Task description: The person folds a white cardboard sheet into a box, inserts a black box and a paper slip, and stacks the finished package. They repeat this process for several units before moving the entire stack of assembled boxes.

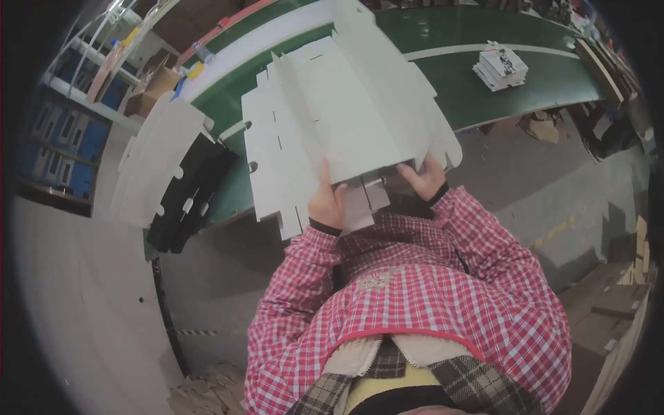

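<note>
A white cardboard box [346, 117], partly folded, lies in front of me with its two long side walls standing up. It rests on other flat white cardboard blanks [266, 159] with slots and notched edges. My left hand [327, 202] grips the near left corner, index finger stretched along the side wall and thumb by the near edge. At the near right corner, my right hand [424, 178] holds the right wall, its thumb on the inside. Small end flaps [360, 197] hang between the hands at the near edge.
Left of the box, white blanks [162, 149] and black folded pieces [190, 187] lean at the table's edge. A small stack of printed white pieces [501, 68] sits on the green table [443, 86] at right. Behind is a cardboard carton [153, 90].
</note>
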Motion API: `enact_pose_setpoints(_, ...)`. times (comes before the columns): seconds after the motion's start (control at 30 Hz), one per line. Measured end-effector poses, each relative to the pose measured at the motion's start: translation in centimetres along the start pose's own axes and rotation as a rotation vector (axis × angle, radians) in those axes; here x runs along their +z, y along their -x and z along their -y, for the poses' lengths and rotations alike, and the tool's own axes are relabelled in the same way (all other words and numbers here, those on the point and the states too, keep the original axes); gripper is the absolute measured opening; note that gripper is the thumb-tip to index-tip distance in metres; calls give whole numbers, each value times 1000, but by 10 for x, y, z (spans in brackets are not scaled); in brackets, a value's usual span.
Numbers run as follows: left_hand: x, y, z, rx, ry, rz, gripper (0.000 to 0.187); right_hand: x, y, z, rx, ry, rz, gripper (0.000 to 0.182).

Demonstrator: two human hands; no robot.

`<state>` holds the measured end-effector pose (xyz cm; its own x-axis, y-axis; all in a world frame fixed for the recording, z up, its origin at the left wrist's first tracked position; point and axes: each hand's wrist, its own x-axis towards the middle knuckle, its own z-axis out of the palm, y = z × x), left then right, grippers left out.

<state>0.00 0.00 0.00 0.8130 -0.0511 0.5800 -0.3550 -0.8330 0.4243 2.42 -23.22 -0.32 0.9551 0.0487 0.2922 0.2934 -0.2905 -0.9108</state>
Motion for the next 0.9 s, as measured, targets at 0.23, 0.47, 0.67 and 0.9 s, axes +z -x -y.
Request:
enact_pose_setpoints(0.23, 16, 2, -9, 166, -161, -168, 37, 12, -4, 11, 344, 31, -161, 51)
enact_pose_setpoints(0.47, 27, -16, -39, 336, -298, 294, 11, 26, -10, -13, 198, 68, -230, 47)
enact_pose_setpoints(0.67, 23, -37, -42, 55, -152, 657, 11, 35, -8, -31, 148, 73, -314, 41)
enact_pose_setpoints(0.9, 17, -42, -70, 7, -255, 1128, 18, 34, 8, -48, 67, 131, -409, 45)
